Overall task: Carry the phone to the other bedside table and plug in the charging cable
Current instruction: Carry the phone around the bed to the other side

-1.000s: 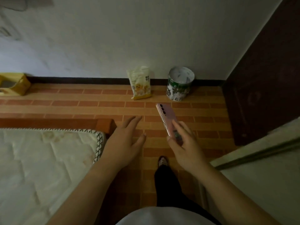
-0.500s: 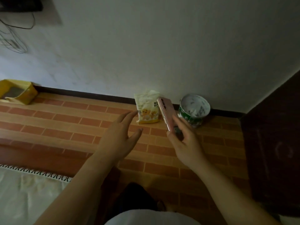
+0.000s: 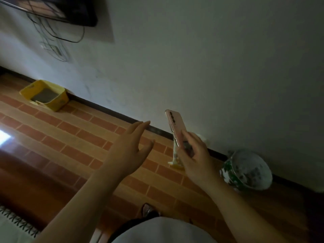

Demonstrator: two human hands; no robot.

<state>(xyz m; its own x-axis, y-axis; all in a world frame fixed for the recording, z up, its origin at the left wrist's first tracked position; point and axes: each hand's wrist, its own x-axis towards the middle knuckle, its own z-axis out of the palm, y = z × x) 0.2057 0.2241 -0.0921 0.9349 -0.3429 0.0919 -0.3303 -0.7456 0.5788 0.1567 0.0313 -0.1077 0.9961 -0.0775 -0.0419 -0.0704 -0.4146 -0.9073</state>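
A pink phone [image 3: 176, 124] stands upright in front of me, its back with the camera lenses facing me. My right hand [image 3: 192, 157] grips its lower half. To the left of it my left hand [image 3: 130, 150] hovers empty with the fingers spread, a short gap from the phone. No bedside table and no charging cable end is in view.
A brick-patterned floor [image 3: 75, 137] runs to a white wall. A yellow tray [image 3: 44, 95] sits by the skirting at left. A green and white can [image 3: 245, 171] and a small bag [image 3: 175, 159] stand at right. A wall-mounted screen [image 3: 57, 9] with dangling cables hangs top left. A mattress corner [image 3: 10, 227] shows bottom left.
The view has swung left and tilted: the screen and cables have come into sight, the dark door at right has left it. Both hands and the phone keep their pose.
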